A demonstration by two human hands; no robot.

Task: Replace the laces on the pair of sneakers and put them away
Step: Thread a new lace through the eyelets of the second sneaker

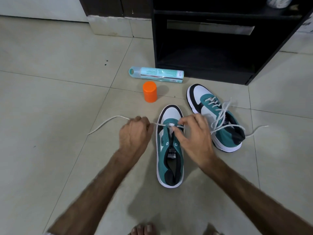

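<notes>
On a tiled floor (50, 82), bare toes (144, 228) edge the foreground as a person works a white lace (105, 123) through the front eyelets of the near teal sneaker (170, 150). Left hand (134, 133) curls its grip around the lace beside the shoe; right hand (194, 134) pinches the lace over the tongue. Just to the right sits the second sneaker (215, 116), laced but untied. Beyond stand an orange cap (149, 91), a toppled spray can (156, 74) and a black shoe rack (211, 39).
</notes>
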